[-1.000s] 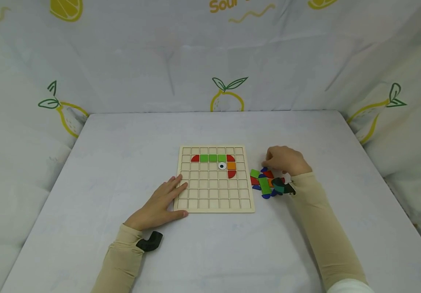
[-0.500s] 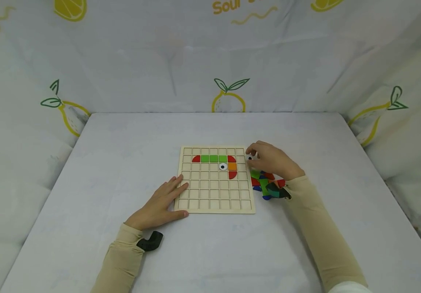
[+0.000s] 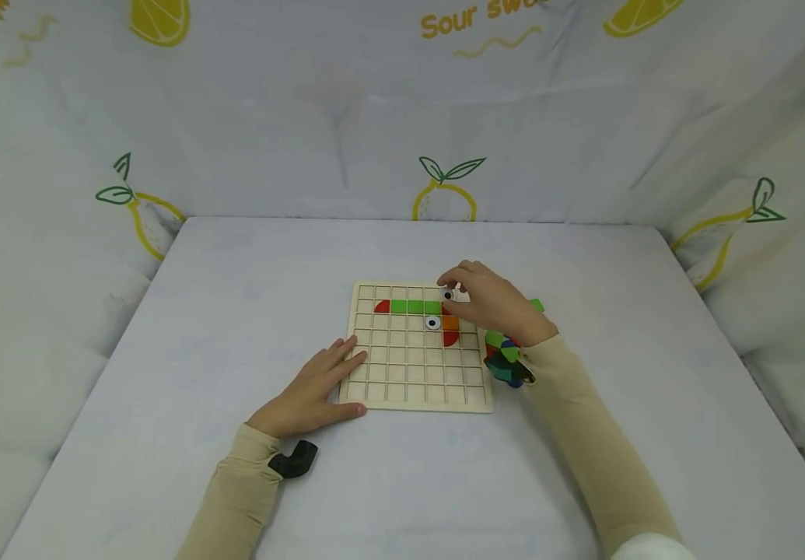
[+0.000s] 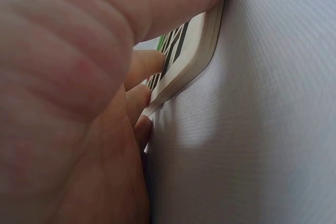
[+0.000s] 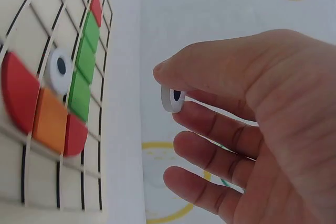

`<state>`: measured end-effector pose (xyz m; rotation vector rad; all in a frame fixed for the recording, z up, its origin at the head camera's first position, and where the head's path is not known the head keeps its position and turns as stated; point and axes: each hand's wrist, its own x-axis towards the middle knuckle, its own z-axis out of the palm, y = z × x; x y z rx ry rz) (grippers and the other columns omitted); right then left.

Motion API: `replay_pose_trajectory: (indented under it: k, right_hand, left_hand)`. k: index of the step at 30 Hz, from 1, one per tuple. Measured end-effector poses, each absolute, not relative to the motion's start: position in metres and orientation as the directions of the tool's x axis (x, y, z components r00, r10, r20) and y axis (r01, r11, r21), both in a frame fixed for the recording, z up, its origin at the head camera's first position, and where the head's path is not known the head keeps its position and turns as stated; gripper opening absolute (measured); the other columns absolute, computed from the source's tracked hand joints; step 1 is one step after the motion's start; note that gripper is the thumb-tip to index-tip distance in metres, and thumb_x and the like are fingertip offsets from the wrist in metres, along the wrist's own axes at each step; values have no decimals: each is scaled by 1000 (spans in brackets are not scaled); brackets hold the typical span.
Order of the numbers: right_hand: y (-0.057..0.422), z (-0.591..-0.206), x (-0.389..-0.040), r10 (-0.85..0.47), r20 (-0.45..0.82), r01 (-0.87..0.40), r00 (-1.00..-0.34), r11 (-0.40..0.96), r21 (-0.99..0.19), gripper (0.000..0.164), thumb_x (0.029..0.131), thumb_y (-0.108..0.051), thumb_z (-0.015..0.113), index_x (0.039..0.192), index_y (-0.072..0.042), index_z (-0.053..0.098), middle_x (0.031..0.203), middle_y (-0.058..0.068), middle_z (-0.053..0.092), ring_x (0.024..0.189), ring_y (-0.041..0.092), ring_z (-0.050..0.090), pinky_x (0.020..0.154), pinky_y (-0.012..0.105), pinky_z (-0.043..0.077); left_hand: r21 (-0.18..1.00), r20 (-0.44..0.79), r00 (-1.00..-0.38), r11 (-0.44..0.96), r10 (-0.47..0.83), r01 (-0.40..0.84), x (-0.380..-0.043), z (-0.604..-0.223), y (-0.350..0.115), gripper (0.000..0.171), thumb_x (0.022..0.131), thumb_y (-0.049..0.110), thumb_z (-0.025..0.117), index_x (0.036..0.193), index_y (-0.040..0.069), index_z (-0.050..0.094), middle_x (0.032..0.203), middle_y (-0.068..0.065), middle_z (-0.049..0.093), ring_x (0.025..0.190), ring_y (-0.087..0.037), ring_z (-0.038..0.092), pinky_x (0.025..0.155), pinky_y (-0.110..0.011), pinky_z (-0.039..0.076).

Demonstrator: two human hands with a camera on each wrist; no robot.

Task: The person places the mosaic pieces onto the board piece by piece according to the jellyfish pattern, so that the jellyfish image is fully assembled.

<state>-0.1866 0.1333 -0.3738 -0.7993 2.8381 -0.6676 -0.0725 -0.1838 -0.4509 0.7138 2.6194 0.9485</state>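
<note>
A wooden grid board (image 3: 395, 389) lies flat on the table. My left hand (image 3: 307, 393) rests at its left edge, fingers spread over the rim and thumb by the near left corner. Over the board's upper right, my right hand (image 3: 489, 299) pinches a white eye disc (image 5: 172, 99) with a black pupil between thumb and fingertips. A second eye disc (image 3: 432, 322) sits in the grid. Around it are a row of green squares (image 3: 414, 307), an orange square (image 3: 450, 323) and red rounded pieces (image 3: 451, 338); the right hand partly covers the upper right red one.
Right of the board lies a pile of loose coloured pieces (image 3: 496, 341), partly hidden by the right wrist and its black camera mount (image 3: 507, 367). A separate green piece (image 3: 537, 305) lies beyond the wrist. A lemon-print curtain (image 3: 346, 117) hangs behind the table.
My right hand has moved left from the loose pieces to above the board's upper right, carrying the eye disc. My left hand has stayed on the board's edge. The head view has shifted slightly.
</note>
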Motion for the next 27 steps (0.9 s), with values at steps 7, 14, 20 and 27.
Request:
replay_pose_trajectory:
  k: [7, 14, 20, 27]
  right_hand:
    - [105, -375, -191, -575, -9, -501, -818, 721, -479, 33, 97, -19, 67, 126, -5, 68, 121, 8, 65, 113, 27, 57, 98, 42, 54]
    - [85, -384, -193, -616, -18, -538, -787, 701, -467, 31, 97, -21, 69, 124, -8, 69, 119, 6, 65, 112, 24, 58, 92, 38, 55]
    - [74, -394, -195, -638, -30, -557, -770, 693, -458, 29, 96, -20, 70, 123, -10, 71, 117, 6, 66, 105, 23, 56, 90, 37, 54]
    - [68, -404, -195, -639, -60, -554, -767, 706, -441, 28, 97, -23, 70, 123, -14, 72, 120, 3, 66, 107, 21, 55, 91, 38, 54]
  left_hand:
    - [644, -91, -844, 678, 529, 355, -73, -454, -186, 85, 92, 38, 73, 160, 10, 31, 172, -11, 11, 159, -36, 7, 129, -58, 10]
    - [636, -107, -844, 689, 526, 349, -74, -453, -185, 85, 92, 40, 72, 161, 14, 30, 173, -8, 9, 160, -35, 6, 129, -58, 10]
    - [636, -99, -843, 685, 529, 355, -75, -454, -184, 84, 92, 40, 72, 160, 11, 32, 172, -10, 11, 159, -37, 7, 129, -58, 10]
    - [629, -97, -843, 689, 530, 361, -76, -455, -185, 84, 92, 40, 72, 160, 12, 31, 172, -9, 11, 160, -36, 7, 129, -57, 9]
